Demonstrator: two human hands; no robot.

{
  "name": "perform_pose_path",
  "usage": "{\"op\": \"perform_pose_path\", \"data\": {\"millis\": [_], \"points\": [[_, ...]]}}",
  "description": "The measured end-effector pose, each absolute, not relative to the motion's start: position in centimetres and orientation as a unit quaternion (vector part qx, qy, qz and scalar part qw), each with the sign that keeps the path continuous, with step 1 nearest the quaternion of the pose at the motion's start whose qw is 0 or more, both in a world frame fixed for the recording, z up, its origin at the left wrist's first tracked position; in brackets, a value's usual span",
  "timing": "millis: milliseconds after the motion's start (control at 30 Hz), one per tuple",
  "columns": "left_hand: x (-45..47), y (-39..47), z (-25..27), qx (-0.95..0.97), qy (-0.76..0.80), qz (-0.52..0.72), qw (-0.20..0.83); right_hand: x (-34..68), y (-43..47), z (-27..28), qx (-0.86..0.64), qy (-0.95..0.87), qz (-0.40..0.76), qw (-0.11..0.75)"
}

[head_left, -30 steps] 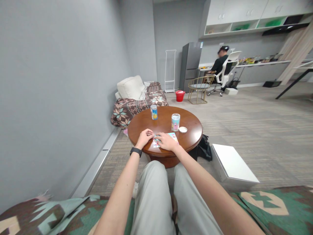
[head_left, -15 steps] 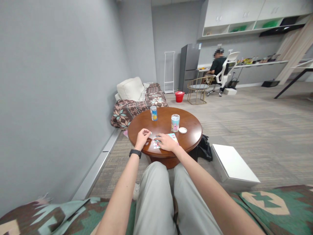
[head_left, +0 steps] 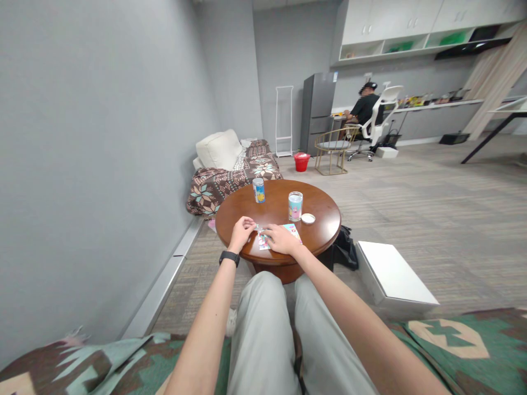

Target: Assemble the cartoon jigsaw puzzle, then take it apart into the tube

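My left hand [head_left: 242, 232] is at the near-left part of the round wooden table [head_left: 275, 193], thumb and fingers pinched on a small light-coloured piece [head_left: 257, 226] whose kind is too small to make out. Close beside it, my right hand [head_left: 280, 240] lies over a colourful printed sheet [head_left: 293, 229], fingers stretched out and hiding its middle. Beyond the right hand stands an uncapped clear jar [head_left: 295, 207] with a pink and blue picture. Its round white lid [head_left: 308, 219] rests to the right. Farther back is a blue can-shaped container [head_left: 258, 191] with a silvery top.
A white box [head_left: 393, 271] and a black bag [head_left: 345, 249] are on the floor right of the table. Behind the table is a couch with a patterned cover [head_left: 251, 164]. A red bucket [head_left: 302, 162], a gold-framed chair [head_left: 331, 146] and a seated person [head_left: 365, 107] are farther off.
My left hand has shifted slightly right, bringing the small piece closer to my right hand and the sheet. My right hand stays almost in place. The seated person's arm and head have moved a little.
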State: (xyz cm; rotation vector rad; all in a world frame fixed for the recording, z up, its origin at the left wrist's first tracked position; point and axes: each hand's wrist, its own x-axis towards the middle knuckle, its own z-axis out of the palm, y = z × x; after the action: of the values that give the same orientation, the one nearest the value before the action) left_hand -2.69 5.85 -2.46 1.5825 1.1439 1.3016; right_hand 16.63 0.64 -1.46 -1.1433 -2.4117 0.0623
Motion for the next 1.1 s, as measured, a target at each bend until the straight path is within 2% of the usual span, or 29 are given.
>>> {"op": "perform_pose_path", "data": {"millis": [400,633,833,1100], "points": [[-2.5,5.9,-2.5,0.652,0.457,0.479,0.370,16.5,0.3,-1.0,-0.428,-0.871,0.016,0.242],[-2.4,5.8,-2.2,0.689,0.468,0.464,0.301,16.4,0.3,-0.8,-0.467,-0.853,0.013,0.233],[-2.1,5.0,-1.4,0.766,0.478,0.372,0.216,16.4,0.3,-0.7,-0.486,-0.849,0.015,0.208],[-2.0,5.0,-1.3,0.805,0.476,0.309,0.173,16.4,0.2,-0.9,-0.497,-0.838,0.008,0.225]]}}
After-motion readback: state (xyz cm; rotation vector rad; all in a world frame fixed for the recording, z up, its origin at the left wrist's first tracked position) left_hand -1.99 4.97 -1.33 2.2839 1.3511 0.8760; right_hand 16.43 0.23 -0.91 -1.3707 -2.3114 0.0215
